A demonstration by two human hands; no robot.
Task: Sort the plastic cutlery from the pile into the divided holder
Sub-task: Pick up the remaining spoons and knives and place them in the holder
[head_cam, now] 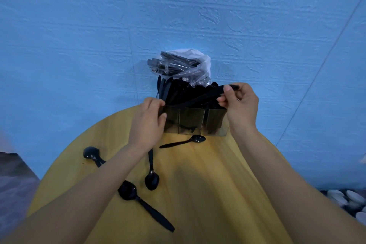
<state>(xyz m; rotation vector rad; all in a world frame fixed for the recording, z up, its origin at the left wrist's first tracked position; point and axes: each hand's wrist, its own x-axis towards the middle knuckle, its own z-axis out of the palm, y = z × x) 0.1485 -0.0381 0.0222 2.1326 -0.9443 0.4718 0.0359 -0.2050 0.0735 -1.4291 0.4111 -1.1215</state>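
At the tabletop's [198, 184] far edge, the left hand [147, 123] gripped the divided holder's [191, 123] end; the right hand's [240, 103] grip pinched black cutlery [206, 94] above it.

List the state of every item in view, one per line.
Holder: upright, full of black cutlery.
Left hand: grips the holder's left end.
Right hand: pinches a black utensil.
Spoons: four loose, lying flat on the table.
Bag: open, holding cutlery.
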